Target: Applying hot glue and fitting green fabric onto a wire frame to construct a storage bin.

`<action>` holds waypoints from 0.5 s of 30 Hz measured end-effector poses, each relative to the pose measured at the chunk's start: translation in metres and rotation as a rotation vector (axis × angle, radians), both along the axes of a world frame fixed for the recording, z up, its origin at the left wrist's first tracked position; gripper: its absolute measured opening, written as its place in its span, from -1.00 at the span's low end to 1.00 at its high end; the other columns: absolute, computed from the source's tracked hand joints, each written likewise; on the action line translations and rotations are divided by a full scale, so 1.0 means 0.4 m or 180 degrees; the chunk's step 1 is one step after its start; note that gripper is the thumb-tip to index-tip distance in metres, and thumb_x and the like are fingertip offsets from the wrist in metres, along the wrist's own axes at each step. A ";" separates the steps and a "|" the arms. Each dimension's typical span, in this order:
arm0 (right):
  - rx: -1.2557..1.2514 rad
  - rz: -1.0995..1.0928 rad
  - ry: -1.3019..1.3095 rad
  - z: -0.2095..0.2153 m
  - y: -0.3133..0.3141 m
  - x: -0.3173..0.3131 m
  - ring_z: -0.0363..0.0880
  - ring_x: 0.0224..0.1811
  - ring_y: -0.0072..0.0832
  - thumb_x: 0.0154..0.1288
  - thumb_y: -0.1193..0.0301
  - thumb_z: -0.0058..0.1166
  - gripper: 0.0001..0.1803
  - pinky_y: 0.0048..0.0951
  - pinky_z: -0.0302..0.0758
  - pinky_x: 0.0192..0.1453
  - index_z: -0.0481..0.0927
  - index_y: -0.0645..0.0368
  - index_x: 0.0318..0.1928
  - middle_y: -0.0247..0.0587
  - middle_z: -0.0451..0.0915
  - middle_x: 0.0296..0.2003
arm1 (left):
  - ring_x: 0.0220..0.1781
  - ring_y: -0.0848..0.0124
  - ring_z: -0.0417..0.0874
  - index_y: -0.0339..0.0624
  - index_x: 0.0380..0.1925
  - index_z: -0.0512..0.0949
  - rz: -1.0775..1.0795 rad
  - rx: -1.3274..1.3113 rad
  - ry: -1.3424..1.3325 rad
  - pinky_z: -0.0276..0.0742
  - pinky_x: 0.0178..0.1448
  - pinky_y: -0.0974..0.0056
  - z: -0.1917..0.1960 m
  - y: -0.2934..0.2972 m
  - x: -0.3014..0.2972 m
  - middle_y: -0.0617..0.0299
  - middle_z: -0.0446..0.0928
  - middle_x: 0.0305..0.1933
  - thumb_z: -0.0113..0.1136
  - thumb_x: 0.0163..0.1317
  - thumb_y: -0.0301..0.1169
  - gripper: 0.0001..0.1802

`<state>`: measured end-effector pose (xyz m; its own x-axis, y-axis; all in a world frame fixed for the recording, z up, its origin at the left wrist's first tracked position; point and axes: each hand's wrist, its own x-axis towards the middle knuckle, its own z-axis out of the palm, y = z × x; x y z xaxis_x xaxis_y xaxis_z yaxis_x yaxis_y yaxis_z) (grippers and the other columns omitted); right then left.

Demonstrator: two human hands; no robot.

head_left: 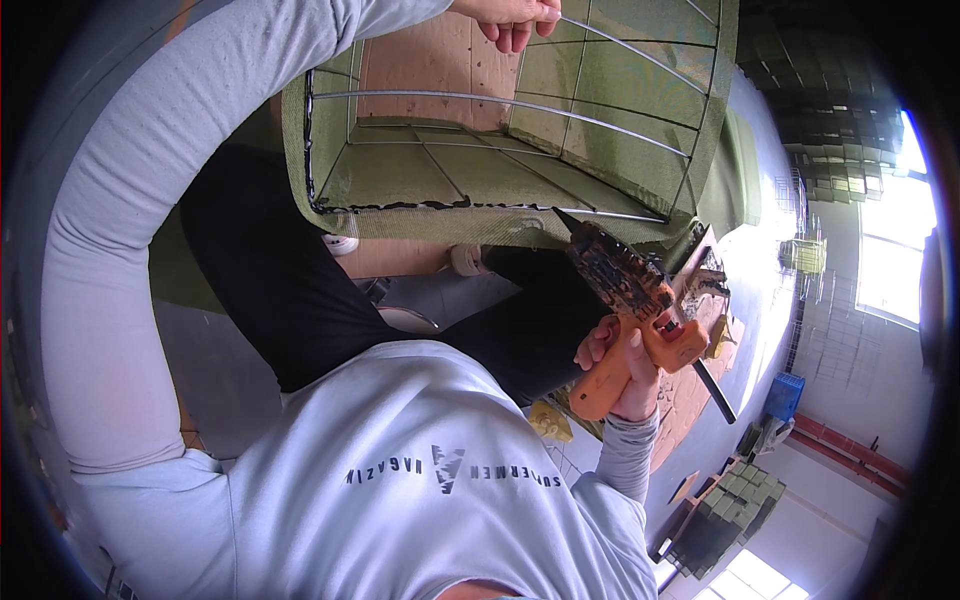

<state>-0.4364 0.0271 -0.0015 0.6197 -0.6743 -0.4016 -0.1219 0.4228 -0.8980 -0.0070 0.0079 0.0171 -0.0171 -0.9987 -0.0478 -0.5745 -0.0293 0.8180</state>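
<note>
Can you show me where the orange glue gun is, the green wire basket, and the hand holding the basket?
orange glue gun (640, 300), head view, on its stained body.
green wire basket (440, 175), head view, on its fabric floor.
left hand (512, 15), head view, on the knuckles gripping the wire.

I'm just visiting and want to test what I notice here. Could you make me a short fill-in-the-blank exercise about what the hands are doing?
1. The right hand grips a glue gun whose handle is ____ in colour.
2. The left hand holds a thin metal ____ of the frame.
3. The fabric stretched over the wire frame is ____ in colour.
4. The tip of the glue gun points at the fabric's ____ edge.

Missing words: orange; wire; green; lower
</note>
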 end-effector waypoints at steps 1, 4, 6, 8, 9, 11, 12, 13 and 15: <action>-0.0002 0.0000 -0.0001 0.002 0.000 0.002 0.38 -0.47 -0.36 0.25 0.06 0.13 -0.51 -0.33 0.36 -0.34 0.40 0.29 -0.20 -0.19 0.38 -0.47 | -0.38 0.30 0.72 -0.41 -0.27 0.54 -0.0015 -0.0010 -0.0041 0.65 -0.29 0.23 0.001 0.001 0.001 -0.01 0.65 -0.38 -0.18 0.37 -0.40 -0.68; -0.0021 0.0070 0.0001 0.009 0.005 0.012 0.38 -0.47 -0.36 0.26 0.07 0.12 -0.52 -0.33 0.37 -0.34 0.40 0.30 -0.20 -0.18 0.38 -0.46 | -0.38 0.30 0.72 -0.42 -0.26 0.54 -0.0021 0.0004 -0.0066 0.64 -0.29 0.23 0.004 0.002 0.001 -0.01 0.65 -0.38 -0.18 0.37 -0.40 -0.68; -0.0032 0.0055 -0.0002 0.006 0.014 0.025 0.38 -0.47 -0.36 0.26 0.07 0.13 -0.52 -0.33 0.37 -0.34 0.40 0.30 -0.19 -0.17 0.38 -0.45 | -0.38 0.30 0.72 -0.42 -0.26 0.54 -0.0013 0.0021 -0.0050 0.64 -0.28 0.23 0.004 0.000 0.002 -0.01 0.65 -0.38 -0.18 0.37 -0.40 -0.68; 0.0022 0.0084 -0.0020 -0.009 0.016 0.028 0.39 -0.47 -0.35 0.25 0.08 0.14 -0.51 -0.32 0.38 -0.34 0.41 0.31 -0.18 -0.17 0.39 -0.44 | -0.38 0.31 0.72 -0.41 -0.26 0.54 -0.0059 -0.0016 -0.0081 0.64 -0.29 0.23 0.000 -0.007 0.003 0.00 0.65 -0.38 -0.18 0.37 -0.40 -0.68; 0.0094 0.0124 -0.0036 -0.012 0.019 0.030 0.39 -0.46 -0.35 0.25 0.08 0.14 -0.51 -0.32 0.38 -0.34 0.41 0.31 -0.17 -0.16 0.39 -0.43 | -0.38 0.31 0.72 -0.41 -0.26 0.54 -0.0058 -0.0017 -0.0083 0.64 -0.29 0.23 -0.001 -0.008 0.004 0.00 0.65 -0.38 -0.18 0.37 -0.40 -0.68; 0.0191 0.0190 -0.0070 -0.010 0.025 0.038 0.40 -0.46 -0.35 0.25 0.08 0.14 -0.51 -0.31 0.38 -0.34 0.41 0.31 -0.17 -0.16 0.40 -0.42 | -0.39 0.31 0.72 -0.41 -0.26 0.55 -0.0035 -0.0015 0.0038 0.64 -0.29 0.24 -0.003 -0.011 0.004 0.00 0.65 -0.39 -0.18 0.36 -0.41 -0.68; 0.0293 0.0263 -0.0105 -0.014 0.029 0.042 0.41 -0.45 -0.35 0.24 0.09 0.15 -0.51 -0.31 0.38 -0.34 0.42 0.32 -0.16 -0.15 0.40 -0.41 | -0.39 0.31 0.72 -0.41 -0.26 0.55 -0.0029 -0.0013 0.0034 0.64 -0.29 0.24 -0.004 -0.009 0.003 0.00 0.65 -0.39 -0.18 0.36 -0.41 -0.68; 0.0258 0.0259 -0.0159 -0.017 0.037 0.048 0.41 -0.44 -0.35 0.24 0.10 0.15 -0.51 -0.29 0.40 -0.34 0.42 0.32 -0.14 -0.15 0.41 -0.38 | -0.39 0.31 0.72 -0.41 -0.27 0.55 -0.0056 -0.0031 -0.0051 0.64 -0.29 0.24 -0.004 -0.007 0.002 0.00 0.65 -0.40 -0.19 0.36 -0.42 -0.68; 0.0397 0.0331 -0.0302 -0.017 0.045 0.051 0.42 -0.41 -0.39 0.25 0.17 0.17 -0.55 -0.32 0.42 -0.31 0.42 0.30 -0.11 -0.17 0.42 -0.34 | -0.39 0.31 0.72 -0.41 -0.27 0.55 -0.0089 -0.0055 -0.0133 0.64 -0.30 0.24 -0.002 -0.006 0.000 0.01 0.65 -0.40 -0.19 0.36 -0.43 -0.69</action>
<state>-0.4162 0.0451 -0.0083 0.7225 -0.5534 -0.4145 -0.0879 0.5211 -0.8489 -0.0069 0.0057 0.0162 -0.0435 -0.9985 -0.0318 -0.6085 0.0013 0.7935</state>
